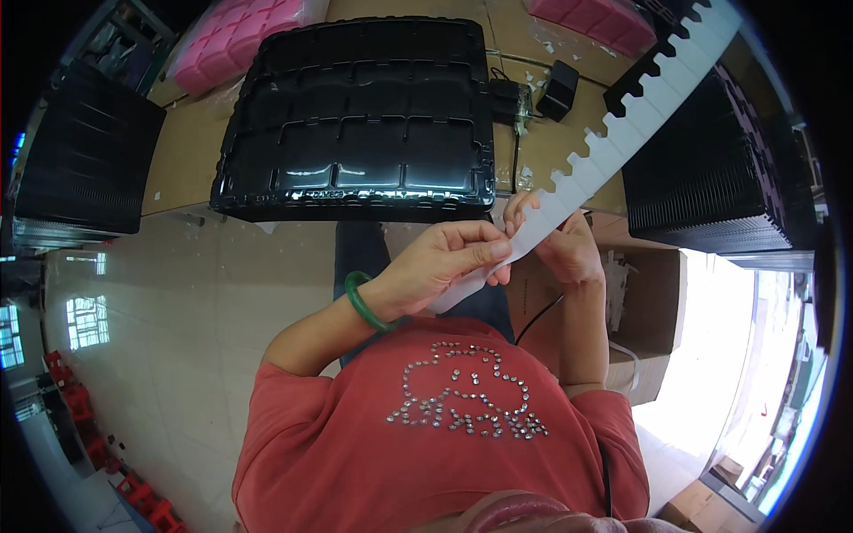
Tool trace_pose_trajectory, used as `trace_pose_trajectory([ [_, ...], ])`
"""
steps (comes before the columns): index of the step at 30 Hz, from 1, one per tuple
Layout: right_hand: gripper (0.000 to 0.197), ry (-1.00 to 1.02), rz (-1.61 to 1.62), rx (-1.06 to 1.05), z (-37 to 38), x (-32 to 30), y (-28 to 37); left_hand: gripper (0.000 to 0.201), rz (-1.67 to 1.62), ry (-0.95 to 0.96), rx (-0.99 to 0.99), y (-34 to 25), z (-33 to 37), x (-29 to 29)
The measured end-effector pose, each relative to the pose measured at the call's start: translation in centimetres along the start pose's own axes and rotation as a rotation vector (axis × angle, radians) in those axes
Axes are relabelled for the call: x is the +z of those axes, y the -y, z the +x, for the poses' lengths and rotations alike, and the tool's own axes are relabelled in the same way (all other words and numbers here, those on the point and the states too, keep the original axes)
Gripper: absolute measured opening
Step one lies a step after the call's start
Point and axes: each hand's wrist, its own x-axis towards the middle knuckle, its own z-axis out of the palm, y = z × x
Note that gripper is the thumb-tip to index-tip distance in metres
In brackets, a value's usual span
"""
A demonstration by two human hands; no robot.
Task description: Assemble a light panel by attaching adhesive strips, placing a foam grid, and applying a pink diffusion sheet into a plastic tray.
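A long white strip (613,147), with a row of notches along its left edge, runs from my lap up to the far right. My left hand (435,266), with a green bangle on its wrist, pinches the strip near its lower end between thumb and fingers. Just beyond, my right hand (573,249) is wrapped round the strip from behind. The strip hides part of its fingers. In front of me a black plastic moulded tray (355,133) lies on the table, its raised panels facing up. Neither hand touches it.
Brown cardboard (182,178) covers the table, with white scraps scattered on it. A black adapter (557,91) and cable lie right of the tray. Tall stacks of black trays (84,151) stand at both sides, pink trays (235,40) behind. A cardboard box (644,302) sits below, right.
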Motion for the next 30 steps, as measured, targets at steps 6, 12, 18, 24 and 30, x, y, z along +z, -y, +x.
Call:
trace_pose_trajectory([
  [6,0.021,-0.036,-0.033,-0.065,1.0,1.0,0.6,0.017,0.096,-0.116,0.127,-0.2,-1.1,-0.9],
  [12,0.015,-0.27,-0.473,0.07,5.1,2.2,4.3,0.015,0.439,-0.261,0.465,0.1,-2.6,-0.2],
  [18,0.023,-0.118,-0.856,-0.022,9.5,2.3,3.9,0.012,0.551,-0.261,0.569,0.2,-3.3,0.4],
  [24,0.021,-0.119,-1.268,-0.072,8.9,3.5,5.9,0.011,0.522,-0.263,0.563,0.1,-3.3,-0.2],
  [30,0.014,-0.46,-0.948,0.138,-4.3,2.6,9.9,0.013,0.403,-0.364,0.499,-0.4,-2.9,-1.4],
])
